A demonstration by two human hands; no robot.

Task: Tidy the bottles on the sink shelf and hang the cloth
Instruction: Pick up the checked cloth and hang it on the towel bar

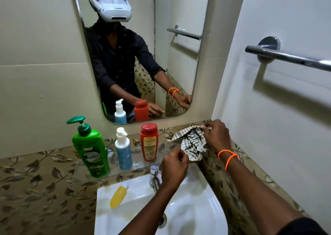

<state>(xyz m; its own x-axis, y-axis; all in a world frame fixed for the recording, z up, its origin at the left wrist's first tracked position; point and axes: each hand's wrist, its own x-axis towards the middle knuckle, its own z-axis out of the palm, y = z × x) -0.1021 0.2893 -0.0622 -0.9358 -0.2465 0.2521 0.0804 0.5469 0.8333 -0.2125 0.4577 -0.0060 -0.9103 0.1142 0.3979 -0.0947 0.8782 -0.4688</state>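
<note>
Three bottles stand upright on the glass shelf [138, 165] above the sink: a green pump bottle [91, 150] at the left, a blue and white pump bottle [123, 150] in the middle, a red bottle [149, 142] to the right. A checked cloth [191, 143] hangs bunched at the shelf's right end. My right hand [215, 134] grips the cloth's upper edge. My left hand [174, 165] pinches its lower corner, just in front of the red bottle. A yellow bottle [118, 196] lies on its side on the sink's left rim.
A chrome towel bar [290, 56] is fixed to the right wall, above and right of my hands. The tap [155, 176] stands under the shelf behind my left wrist. The white sink [193, 204] lies below. A mirror [143, 46] hangs above the shelf.
</note>
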